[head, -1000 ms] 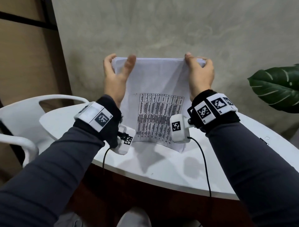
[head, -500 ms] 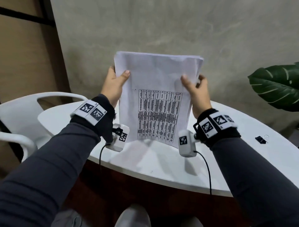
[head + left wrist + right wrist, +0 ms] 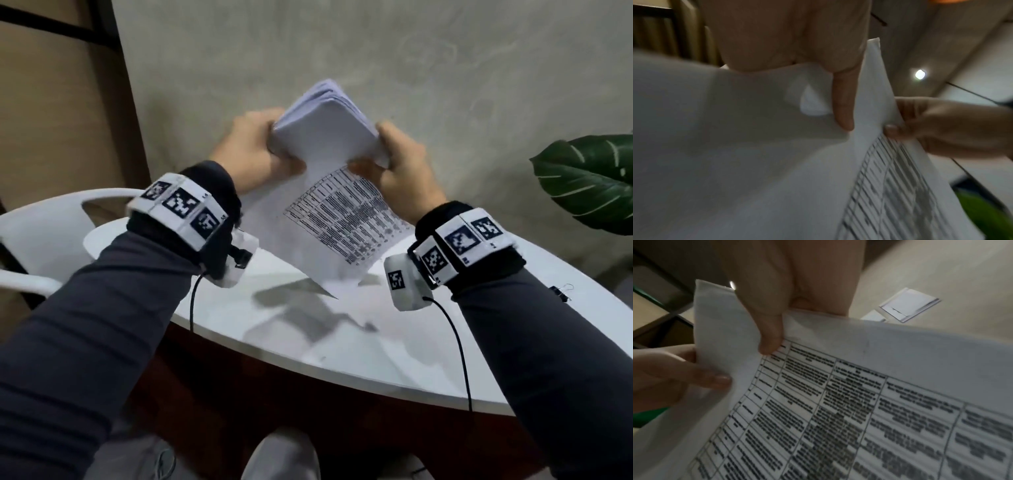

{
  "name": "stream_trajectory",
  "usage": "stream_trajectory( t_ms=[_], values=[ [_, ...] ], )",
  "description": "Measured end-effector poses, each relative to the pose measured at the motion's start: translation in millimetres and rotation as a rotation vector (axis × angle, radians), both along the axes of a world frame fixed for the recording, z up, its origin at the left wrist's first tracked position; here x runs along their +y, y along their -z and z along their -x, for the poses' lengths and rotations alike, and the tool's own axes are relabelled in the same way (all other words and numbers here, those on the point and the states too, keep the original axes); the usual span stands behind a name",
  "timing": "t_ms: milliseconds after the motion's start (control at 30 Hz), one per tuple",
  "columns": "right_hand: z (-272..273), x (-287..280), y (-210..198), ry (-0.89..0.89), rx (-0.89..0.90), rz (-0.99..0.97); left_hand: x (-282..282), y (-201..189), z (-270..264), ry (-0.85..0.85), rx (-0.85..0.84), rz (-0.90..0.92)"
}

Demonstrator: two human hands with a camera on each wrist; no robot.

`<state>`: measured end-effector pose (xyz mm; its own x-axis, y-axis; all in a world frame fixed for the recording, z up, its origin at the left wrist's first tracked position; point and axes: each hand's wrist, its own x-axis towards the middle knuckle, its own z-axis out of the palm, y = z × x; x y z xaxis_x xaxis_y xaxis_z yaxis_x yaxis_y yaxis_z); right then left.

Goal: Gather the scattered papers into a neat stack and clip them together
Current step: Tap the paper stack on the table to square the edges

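both hands [image 3: 253,150] [image 3: 400,161] grip the tilted papers [image 3: 325,209] above the table [image 3: 342,342].

Thin matt white paper is seen in the papers [image 3: 329,219]; the table [image 3: 342,346] top is smooth, glossy white, and the wall [image 3: 376,51] rough, matt plaster.

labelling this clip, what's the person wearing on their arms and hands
Dark grey long sleeves on both arms. The left hand and right hand are bare. Each wrist has a black band carrying white blocks printed with black square markers, plus a white camera box below with a thin black cable.
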<state>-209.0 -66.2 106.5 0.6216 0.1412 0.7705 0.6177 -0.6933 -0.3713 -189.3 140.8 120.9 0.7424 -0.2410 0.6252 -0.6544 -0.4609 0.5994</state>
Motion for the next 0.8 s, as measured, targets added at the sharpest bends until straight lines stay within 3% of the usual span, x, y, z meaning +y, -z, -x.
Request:
stream_trajectory(
  t_ms=[67,133,200,233,300,367,533,700,800],
  values=[
    [0.3,-2.2,1.9,0.135,-0.194,0.017,6.3,10.2,-9.4,0.143,0.052,0.204],
    [-1.7,-16.5,10.1,0.393,-0.379,-0.092,20.7,22.3,-14.4,0.161,0.101,0.384],
    [1.1,-32.8,20.5,0.498,-0.267,-0.306,37.4,35.4,-20.2,0.199,0.176,0.596],
    [1.9,-38.1,26.5,0.384,-0.089,-0.461,42.9,41.1,-22.0,0.211,0.224,0.681],
    [-1.2,-42.2,36.1,-0.067,0.302,-0.788,47.1,52.5,-29.4,0.198,0.278,0.728],
    [-0.4,-40.1,35.8,-0.268,0.461,-0.919,42.0,58.8,-30.5,0.149,0.272,0.703],
    [3.8,-33.9,37.6,-0.181,0.328,-0.91,33.8,73.6,-24.0,0.08,0.246,0.722],
    [0.3,-51.7,74.3,-0.284,0.565,-0.801,46.0,114.9,-15.9,0.184,0.477,0.636],
    [-0.9,-48.5,80.8,-0.304,0.584,-0.81,47.2,127.3,-15.5,0.196,0.546,0.688]
  ],
)
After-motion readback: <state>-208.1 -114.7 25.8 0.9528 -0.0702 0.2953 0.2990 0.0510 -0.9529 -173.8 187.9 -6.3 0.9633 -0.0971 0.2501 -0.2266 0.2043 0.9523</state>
